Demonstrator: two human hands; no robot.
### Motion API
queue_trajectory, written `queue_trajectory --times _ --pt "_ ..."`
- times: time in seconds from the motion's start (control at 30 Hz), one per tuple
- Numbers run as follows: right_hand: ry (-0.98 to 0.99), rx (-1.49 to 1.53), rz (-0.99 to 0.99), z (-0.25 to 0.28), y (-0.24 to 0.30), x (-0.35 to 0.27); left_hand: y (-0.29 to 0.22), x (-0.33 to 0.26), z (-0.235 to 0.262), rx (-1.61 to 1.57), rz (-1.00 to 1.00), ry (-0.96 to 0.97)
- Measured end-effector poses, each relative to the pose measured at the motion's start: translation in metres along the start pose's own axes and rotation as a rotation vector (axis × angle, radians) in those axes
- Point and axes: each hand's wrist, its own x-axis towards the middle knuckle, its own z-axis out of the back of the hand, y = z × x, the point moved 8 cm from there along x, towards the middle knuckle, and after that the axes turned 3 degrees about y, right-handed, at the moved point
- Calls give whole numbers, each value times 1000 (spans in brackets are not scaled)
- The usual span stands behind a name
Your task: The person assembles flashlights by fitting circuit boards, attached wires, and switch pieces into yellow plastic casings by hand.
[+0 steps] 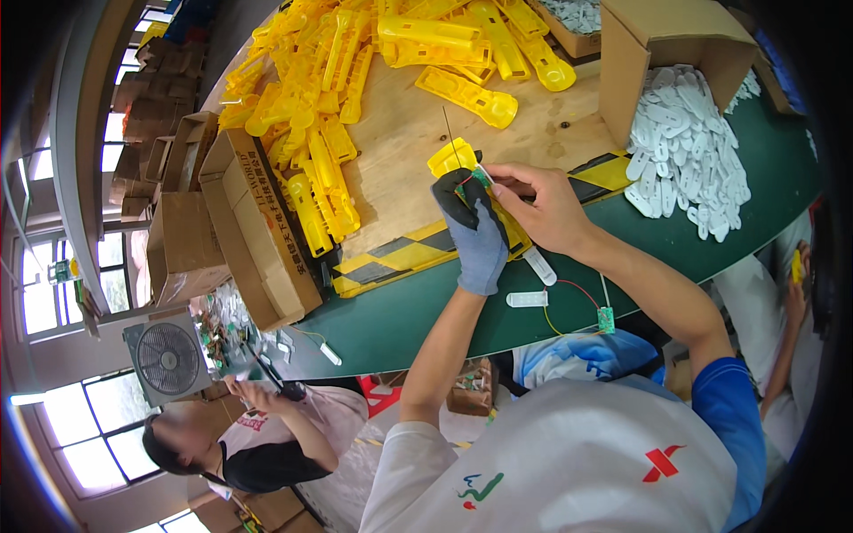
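Note:
My left hand [474, 233], in a grey glove with black fingers, is closed round a yellow plastic housing [451, 156]. A small green circuit board [479, 179] with a red wire lies against the housing at its fingertips. A thin dark rod [450, 131] sticks up from there. My bare right hand [544, 210] pinches a thin white piece [484, 171] beside the board; the fingers partly hide it. Close below, a white strip [539, 266], a white panel [527, 299] and another green board [606, 320] with wires lie at the table edge.
Yellow housings [338, 53] pile up at the far left of the wooden board [400, 169], edged with yellow-black tape [391, 264]. White plastic parts [680, 142] spill from a cardboard box [666, 31] on the right. An open carton [258, 231] stands left. Co-workers [284, 426] sit at left and right.

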Motion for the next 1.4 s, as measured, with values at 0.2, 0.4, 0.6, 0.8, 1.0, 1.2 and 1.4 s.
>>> queue_trajectory --times 0.2,0.4,0.6,0.8,1.0,1.2,1.4 --pt "-34 -75 0 3 -2 1 -7 1 -2 106 -4 -5" --pt "-77 -322 129 6 4 2 -19 5 -5 208 -57 20" --pt "-107 -294 113 10 3 -1 -23 6 -11 239 -41 68" --pt "-64 -335 184 1 11 -2 -16 0 -3 204 -59 21" --pt "34 -403 241 -4 21 3 -21 2 4 261 -92 72" --pt "16 -397 374 -8 34 5 -41 2 8 331 -231 -45" --pt "54 -493 318 -14 38 1 -31 0 14 -11 -41 -121"
